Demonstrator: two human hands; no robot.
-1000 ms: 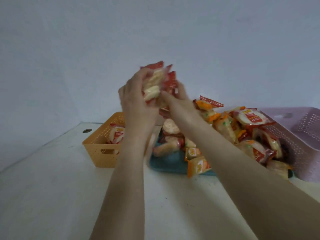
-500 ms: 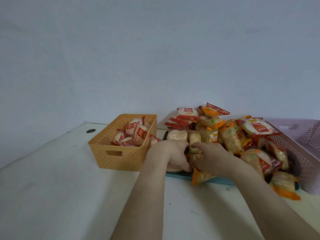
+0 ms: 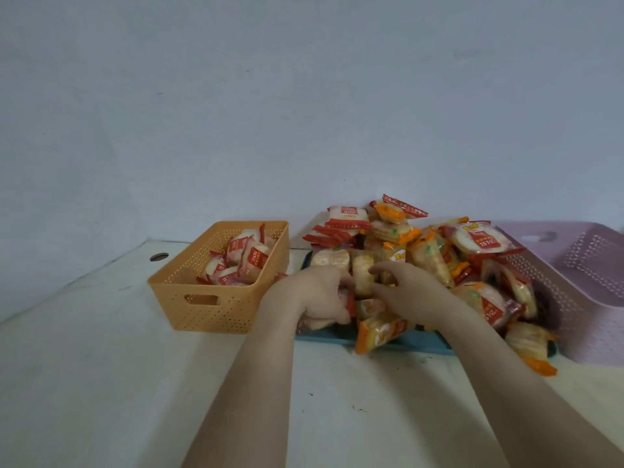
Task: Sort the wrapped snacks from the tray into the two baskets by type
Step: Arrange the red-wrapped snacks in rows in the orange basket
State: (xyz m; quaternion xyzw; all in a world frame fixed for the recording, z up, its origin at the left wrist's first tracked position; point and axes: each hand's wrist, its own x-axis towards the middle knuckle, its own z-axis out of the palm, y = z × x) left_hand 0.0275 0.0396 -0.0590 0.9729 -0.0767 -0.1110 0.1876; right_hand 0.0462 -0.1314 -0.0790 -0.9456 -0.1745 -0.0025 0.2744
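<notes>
Two baskets: one orange basket [image 3: 219, 309], one lilac basket [image 3: 594, 285]. One teal tray [image 3: 425, 347]. Two hands, left hand [image 3: 317, 295] and right hand [image 3: 405, 288]. In the orange basket, at least five red-wrapped snacks [image 3: 251, 260]. On the tray, well over a dozen packets, red-wrapped mixed with orange-wrapped snacks [image 3: 381, 336]; too overlapped for an exact count.

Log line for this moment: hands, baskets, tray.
left hand grips red-edged packet | right hand on blue tray pile, grip unclear | orange basket holds red-edged packets | purple basket contents hidden
</notes>
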